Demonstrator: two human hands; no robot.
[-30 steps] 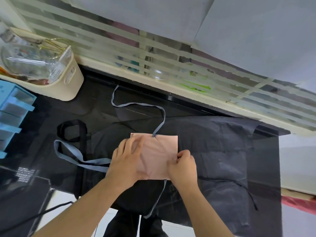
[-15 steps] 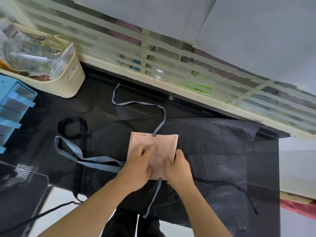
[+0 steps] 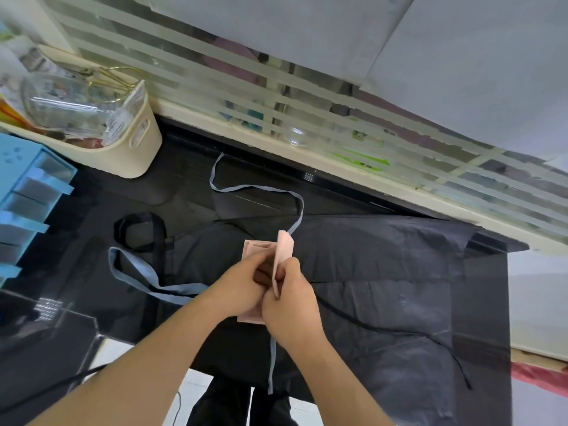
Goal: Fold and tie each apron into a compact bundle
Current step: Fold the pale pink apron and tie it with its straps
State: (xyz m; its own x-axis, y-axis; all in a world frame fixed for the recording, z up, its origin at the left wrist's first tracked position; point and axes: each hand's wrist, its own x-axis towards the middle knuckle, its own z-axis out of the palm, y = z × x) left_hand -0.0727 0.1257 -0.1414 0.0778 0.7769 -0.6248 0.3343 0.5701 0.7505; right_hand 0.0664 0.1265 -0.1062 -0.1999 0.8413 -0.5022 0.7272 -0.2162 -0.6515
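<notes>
At far left of the black apron [image 3: 384, 272], a blue drawer unit [image 3: 27, 195] and, behind it, a cream basket [image 3: 135, 149] with a glass jar [image 3: 64, 103] inside. On the left part of the black apron, a black neck loop [image 3: 138, 229] and a blue-grey strap [image 3: 147, 278] in a loop, running toward the hands. Lying flat over the dark table [image 3: 92, 195], the black apron itself, spread wide, its front edge hanging over the table side. In the middle of the black apron, the folded pink apron [image 3: 255, 249], a small packet. Left hand [image 3: 236, 290] on the left part of this packet, fingers curled, pressing and holding the cloth. Right hand [image 3: 292, 305] just beside, touching the left one, thumb and fingers pinching the right flap of the pink apron and keeping it upright above the packet. From the top of this flap, a second blue-grey strap [image 3: 261, 189] curving back over the table toward the window frame [image 3: 338, 167]. Below the hands, a third strap end [image 3: 272, 364] hanging down over the front edge of the black apron. At right on the black apron, a thin black tie [image 3: 415, 333].
</notes>
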